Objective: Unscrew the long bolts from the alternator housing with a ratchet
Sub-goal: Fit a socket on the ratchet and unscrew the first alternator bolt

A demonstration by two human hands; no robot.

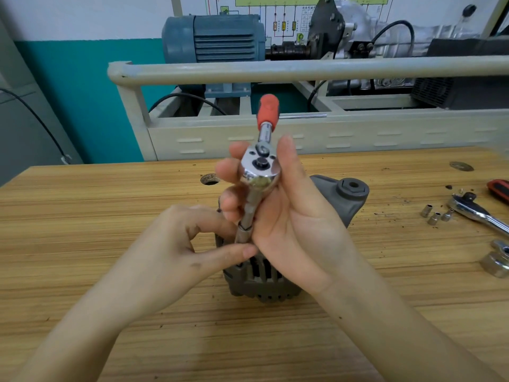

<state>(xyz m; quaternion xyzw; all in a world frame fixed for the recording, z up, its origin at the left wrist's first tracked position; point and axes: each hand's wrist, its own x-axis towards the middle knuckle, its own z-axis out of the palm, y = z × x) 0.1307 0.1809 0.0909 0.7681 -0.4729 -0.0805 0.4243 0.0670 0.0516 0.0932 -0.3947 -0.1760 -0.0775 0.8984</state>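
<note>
- Wood-grain worktop (110, 216) fills the lower frame, tan with fine dark streaks; a round hole (210, 179) sits left of centre near its far edge, and dark crumbs lie scattered at the right.
- Grey alternator (264, 282) stands at frame centre on the worktop, its slotted housing facing the camera and a mounting lug (353, 188) rising at its right behind the hands.
- Ratchet (260, 168) is held above the alternator, its chrome head facing the camera, its orange handle (268, 110) pointing up and away, and an extension bar (249, 210) running down toward the housing; the bolts themselves are hidden.
- Right hand (292, 216) grips the ratchet head and bar, fingers (228, 170) curled round from the left, thumb up along the right.
- Left hand (176, 249) pinches the bar's lower end between thumb and forefinger, other fingers curled in.
- Right edge: three small sockets (436, 215), a second ratchet (479, 213), a red-and-black handle (500, 190) and a large socket (497, 260).
- Beyond the worktop stands a cream metal frame (275, 70) carrying a blue-grey motor (214, 38) coupled to grey machinery, black cables looped below.
- Back wall is teal below, white above, with a wiring diagram (283, 20) at the top.
</note>
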